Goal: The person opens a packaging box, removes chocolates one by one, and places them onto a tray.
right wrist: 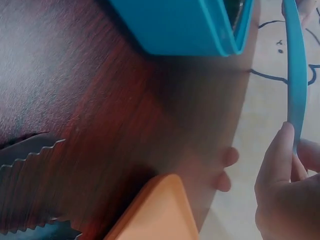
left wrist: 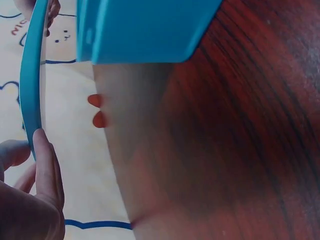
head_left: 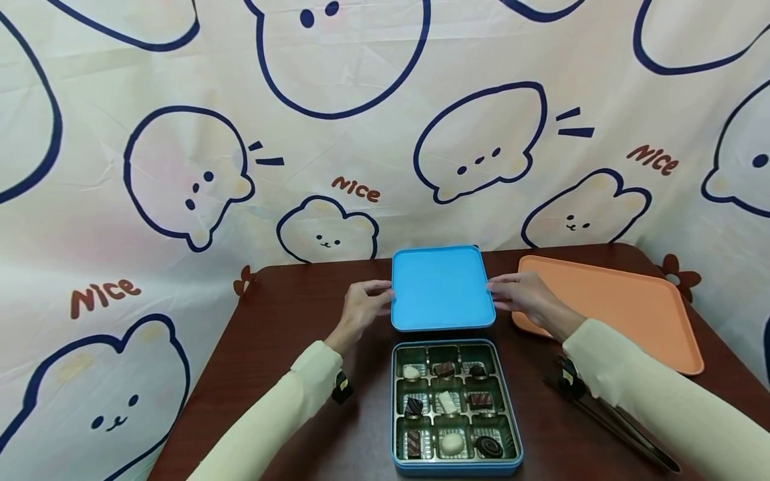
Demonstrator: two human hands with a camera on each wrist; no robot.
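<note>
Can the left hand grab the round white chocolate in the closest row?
Probably not yet: the left hand is holding the blue lid. But the box is open and nothing covers the round white chocolate, so freeing that hand should do.

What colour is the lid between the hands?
The lid is bright blue, clearest in the head view.

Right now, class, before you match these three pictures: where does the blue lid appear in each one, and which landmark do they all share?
Head: the lid is just right of and below centre, its broad face showing.
Left wrist: the lid runs down the left side from the top, nearly edge-on.
Right wrist: the lid runs down the right side from the top, nearly edge-on.
Shared landmark: the blue box, bottom in head, top in both wrist views.
</note>
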